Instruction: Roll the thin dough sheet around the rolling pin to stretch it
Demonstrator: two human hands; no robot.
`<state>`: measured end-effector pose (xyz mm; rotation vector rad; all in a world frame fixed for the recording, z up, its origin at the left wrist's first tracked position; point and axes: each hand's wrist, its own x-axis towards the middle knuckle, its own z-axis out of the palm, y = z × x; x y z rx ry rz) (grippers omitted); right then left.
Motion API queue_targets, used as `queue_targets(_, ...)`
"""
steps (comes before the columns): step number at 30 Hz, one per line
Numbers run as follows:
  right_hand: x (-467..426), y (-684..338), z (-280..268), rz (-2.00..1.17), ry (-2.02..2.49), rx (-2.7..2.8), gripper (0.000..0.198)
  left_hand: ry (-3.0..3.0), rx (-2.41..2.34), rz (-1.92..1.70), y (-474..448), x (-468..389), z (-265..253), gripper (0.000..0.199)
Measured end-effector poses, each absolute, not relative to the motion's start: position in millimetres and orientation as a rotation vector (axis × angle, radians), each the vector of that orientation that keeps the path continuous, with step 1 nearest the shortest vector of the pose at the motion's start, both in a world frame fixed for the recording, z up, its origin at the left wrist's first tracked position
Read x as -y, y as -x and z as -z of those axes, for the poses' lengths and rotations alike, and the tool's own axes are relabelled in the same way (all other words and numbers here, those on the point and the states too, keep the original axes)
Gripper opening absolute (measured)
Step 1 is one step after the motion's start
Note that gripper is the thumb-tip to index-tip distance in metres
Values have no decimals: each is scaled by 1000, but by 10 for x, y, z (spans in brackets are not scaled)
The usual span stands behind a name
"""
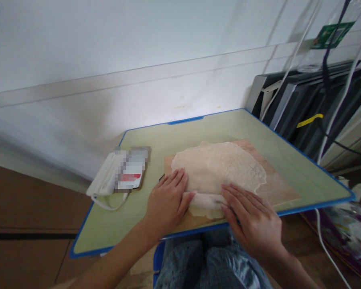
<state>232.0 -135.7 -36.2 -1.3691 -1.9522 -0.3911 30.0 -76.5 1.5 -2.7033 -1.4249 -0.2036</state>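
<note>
Two hands, your left hand point(167, 198) and right hand point(255, 218), are lying palm-down with fingers extended, not clenched, at either end of a pale cylinder point(208, 200). Its material is not showing clearly. It is crossing the near part of a thin sheet of dough point(213, 164), which is covering much of a wooden board point(278, 186) on the blue-edged table point(222, 127). A smartphone point(137, 181) is lying left of your left hand, just beside a white strapped object point(106, 172).
</note>
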Motion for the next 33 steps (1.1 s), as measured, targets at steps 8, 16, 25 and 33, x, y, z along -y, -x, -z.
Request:
queue_targets(8,1456,-2321,337,338,1332,1967,25,2682,1292,319,-179,945,52,58)
queue_targets(16,1394,-2330,357,342,1386,1952,25,2668,1396,269,-259,885,26,53)
queue_targets(25,1428,-2330,361,331,1383,1936,25,2677,1392,248,-251,933,8,55)
queue_targets(33,1506,-2323,368,336,1330,1932,26,2627,1315,374,-191,1133,88,60)
